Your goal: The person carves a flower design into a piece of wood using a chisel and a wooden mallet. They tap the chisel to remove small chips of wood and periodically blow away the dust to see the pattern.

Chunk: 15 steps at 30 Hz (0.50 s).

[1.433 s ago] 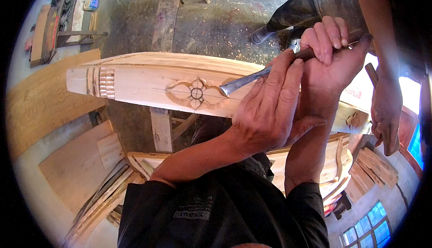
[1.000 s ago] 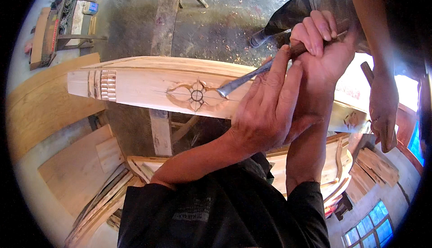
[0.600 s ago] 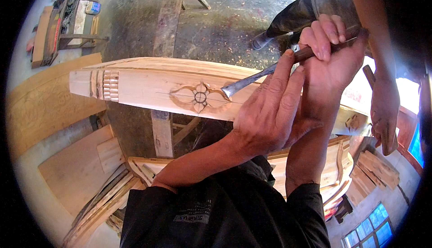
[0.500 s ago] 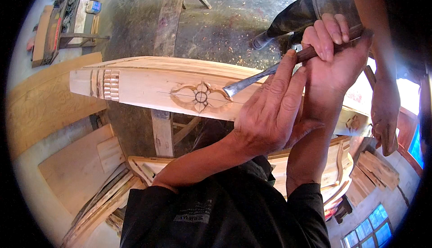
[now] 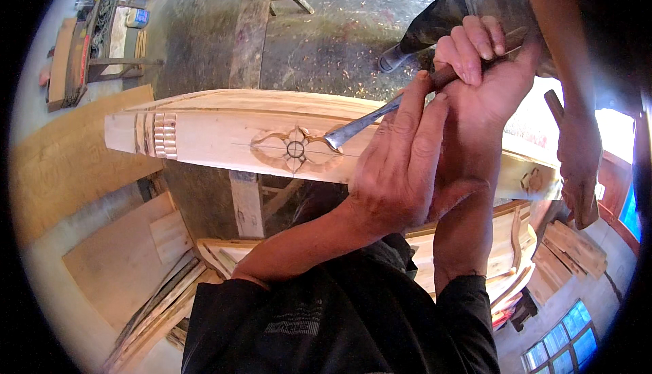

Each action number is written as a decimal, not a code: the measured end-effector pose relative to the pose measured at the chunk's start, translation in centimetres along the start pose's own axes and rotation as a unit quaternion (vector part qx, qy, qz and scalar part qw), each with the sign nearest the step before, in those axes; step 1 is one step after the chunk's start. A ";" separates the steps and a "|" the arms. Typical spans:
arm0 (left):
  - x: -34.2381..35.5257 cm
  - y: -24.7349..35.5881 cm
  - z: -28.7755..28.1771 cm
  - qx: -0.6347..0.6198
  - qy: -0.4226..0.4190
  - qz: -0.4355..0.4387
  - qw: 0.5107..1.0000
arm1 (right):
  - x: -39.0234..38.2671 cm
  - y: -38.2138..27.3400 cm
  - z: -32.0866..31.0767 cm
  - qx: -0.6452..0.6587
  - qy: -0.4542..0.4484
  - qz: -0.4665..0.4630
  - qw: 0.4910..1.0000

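A carving chisel [image 5: 363, 125] with a dark wooden handle and a flat steel blade slants across the middle. Its edge rests at the right petal of a carved flower [image 5: 295, 149] on a long pale wooden beam [image 5: 217, 140]. Around the handle my right hand [image 5: 485, 79] is closed, fingers curled over the top. My left hand [image 5: 401, 163] lies along the lower handle and blade, its extended fingers pressed to the chisel; its thumb side is partly hidden. Pencil lines cross the flower, and a ribbed band [image 5: 165, 135] is cut near the beam's left end.
A co-worker's hand [image 5: 579, 163] at the right holds a wooden piece. Trestle planks [image 5: 246, 201] run beneath the beam. A tool bench [image 5: 112, 34] stands far left; boards [image 5: 129, 258] lean below it. Wood chips lie on the floor.
Both hands and the chisel have shifted slightly left, together with the carved flower in view. The grip stays the same. The co-worker's hand has moved slightly left.
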<state>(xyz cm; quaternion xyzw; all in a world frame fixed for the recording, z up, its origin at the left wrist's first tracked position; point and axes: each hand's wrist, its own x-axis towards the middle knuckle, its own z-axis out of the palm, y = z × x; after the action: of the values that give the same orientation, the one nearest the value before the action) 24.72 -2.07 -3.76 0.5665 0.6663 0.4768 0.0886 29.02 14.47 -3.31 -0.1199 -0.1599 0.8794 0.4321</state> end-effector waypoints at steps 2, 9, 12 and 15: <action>-0.1 -0.1 0.0 0.011 -0.012 0.002 1.000 | -0.5 0.2 0.2 0.002 0.036 -0.012 0.999; -0.1 -0.7 0.2 0.023 0.007 0.060 0.998 | -0.2 -0.9 -1.3 0.062 -0.007 0.011 0.998; -0.3 -0.6 0.3 0.017 0.010 0.046 0.999 | -0.3 -0.9 -1.1 0.040 -0.023 0.010 0.999; -0.3 -0.5 0.3 0.013 0.015 0.043 0.999 | -0.3 -0.8 -0.8 0.034 -0.030 0.008 0.999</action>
<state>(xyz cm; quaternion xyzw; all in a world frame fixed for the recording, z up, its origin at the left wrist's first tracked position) 24.67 -2.13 -4.41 0.5885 0.6487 0.4799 0.0508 30.09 14.81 -3.72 -0.0802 -0.1419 0.8909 0.4240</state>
